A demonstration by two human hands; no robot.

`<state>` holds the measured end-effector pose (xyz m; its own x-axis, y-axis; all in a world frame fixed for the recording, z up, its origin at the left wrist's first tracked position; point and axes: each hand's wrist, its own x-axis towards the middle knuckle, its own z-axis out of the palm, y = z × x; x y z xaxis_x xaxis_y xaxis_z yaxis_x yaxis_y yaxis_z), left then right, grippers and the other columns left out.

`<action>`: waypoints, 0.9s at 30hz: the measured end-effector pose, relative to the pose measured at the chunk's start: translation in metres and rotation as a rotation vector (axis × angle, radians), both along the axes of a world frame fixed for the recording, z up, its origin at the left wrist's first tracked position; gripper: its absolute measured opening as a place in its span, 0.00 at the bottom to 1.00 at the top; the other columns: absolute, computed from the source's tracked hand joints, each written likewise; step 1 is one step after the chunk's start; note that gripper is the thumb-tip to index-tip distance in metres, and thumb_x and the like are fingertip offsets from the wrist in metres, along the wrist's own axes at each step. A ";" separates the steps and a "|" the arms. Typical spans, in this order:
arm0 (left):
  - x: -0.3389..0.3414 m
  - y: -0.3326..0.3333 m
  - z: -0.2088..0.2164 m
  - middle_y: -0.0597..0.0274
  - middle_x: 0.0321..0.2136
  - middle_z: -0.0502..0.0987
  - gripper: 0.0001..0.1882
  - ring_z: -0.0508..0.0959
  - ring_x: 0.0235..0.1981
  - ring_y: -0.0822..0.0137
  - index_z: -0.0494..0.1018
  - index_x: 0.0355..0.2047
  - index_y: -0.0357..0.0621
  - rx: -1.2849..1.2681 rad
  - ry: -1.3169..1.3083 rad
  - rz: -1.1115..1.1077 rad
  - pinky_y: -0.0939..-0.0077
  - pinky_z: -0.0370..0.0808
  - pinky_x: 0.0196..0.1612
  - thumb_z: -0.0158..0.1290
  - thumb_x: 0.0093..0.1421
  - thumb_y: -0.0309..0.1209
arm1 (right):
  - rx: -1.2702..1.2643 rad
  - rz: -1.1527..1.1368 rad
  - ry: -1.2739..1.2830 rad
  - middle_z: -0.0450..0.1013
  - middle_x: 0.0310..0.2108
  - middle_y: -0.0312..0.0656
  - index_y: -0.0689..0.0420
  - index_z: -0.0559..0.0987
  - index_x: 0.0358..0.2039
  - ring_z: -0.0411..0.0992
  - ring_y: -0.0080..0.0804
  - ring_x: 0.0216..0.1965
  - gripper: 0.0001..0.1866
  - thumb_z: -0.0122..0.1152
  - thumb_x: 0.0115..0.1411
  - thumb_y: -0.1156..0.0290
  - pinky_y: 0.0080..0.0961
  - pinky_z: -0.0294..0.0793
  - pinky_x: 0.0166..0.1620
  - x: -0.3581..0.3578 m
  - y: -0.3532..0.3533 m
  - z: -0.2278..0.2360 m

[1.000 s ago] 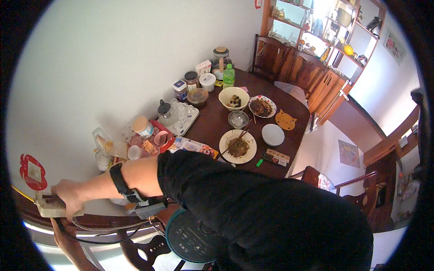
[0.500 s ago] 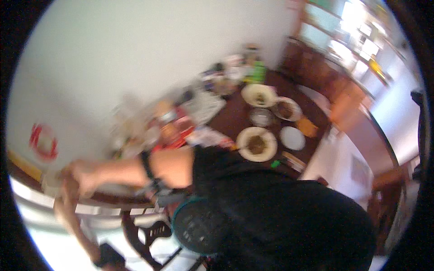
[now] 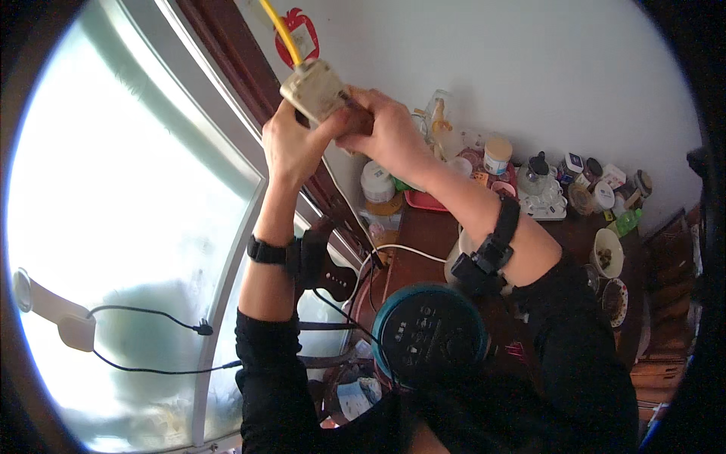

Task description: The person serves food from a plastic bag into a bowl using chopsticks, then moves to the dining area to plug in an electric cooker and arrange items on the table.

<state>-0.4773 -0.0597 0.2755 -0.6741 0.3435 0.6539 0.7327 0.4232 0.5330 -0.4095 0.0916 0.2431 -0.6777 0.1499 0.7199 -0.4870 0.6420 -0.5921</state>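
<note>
Both my hands are raised in front of the wall by the window frame, around a worn cream extension socket (image 3: 316, 89) with a yellow cable (image 3: 283, 32) leaving its top. My left hand (image 3: 293, 147) grips its lower side, with the thumb reaching across. My right hand (image 3: 389, 132) is closed at its right end, fingers bent against it. Anything small between those fingers is hidden. A white cord (image 3: 340, 185) runs down from near the hands toward the table. Below my arms is a round black base with a teal rim (image 3: 431, 337), a black cord beside it.
A frosted window (image 3: 128, 189) fills the left, with a black plug (image 3: 203, 328) on a cord before it. Jars, a glass bottle (image 3: 439, 110) and a white tub (image 3: 376, 181) crowd the dark table (image 3: 412, 261). Bowls of food (image 3: 607, 253) stand farther right.
My view has swung left toward the window. Half a second ago one outstretched arm and a blurred hand showed at the left; now both hands are sharp, together on the socket.
</note>
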 end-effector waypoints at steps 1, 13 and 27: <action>-0.002 0.002 0.000 0.49 0.27 0.80 0.34 0.82 0.31 0.57 0.75 0.38 0.33 -0.034 0.019 0.027 0.67 0.77 0.38 0.61 0.42 0.53 | -0.012 0.049 0.015 0.74 0.39 0.46 0.56 0.71 0.55 0.75 0.41 0.41 0.34 0.71 0.44 0.72 0.33 0.74 0.46 -0.003 0.002 -0.002; 0.021 0.006 -0.036 0.50 0.45 0.66 0.41 0.74 0.32 0.69 0.54 0.62 0.34 0.405 -0.830 -0.626 0.70 0.80 0.37 0.34 0.65 0.60 | -0.264 0.263 -0.346 0.73 0.46 0.43 0.63 0.66 0.56 0.71 0.31 0.49 0.48 0.70 0.45 0.40 0.27 0.69 0.52 -0.015 0.038 0.008; 0.058 -0.014 -0.111 0.49 0.27 0.79 0.18 0.81 0.29 0.64 0.75 0.45 0.34 0.174 -0.450 -0.651 0.70 0.76 0.36 0.55 0.58 0.34 | -0.288 0.241 -0.559 0.72 0.33 0.27 0.53 0.76 0.38 0.64 0.11 0.31 0.21 0.70 0.49 0.55 0.11 0.54 0.24 -0.035 0.043 0.039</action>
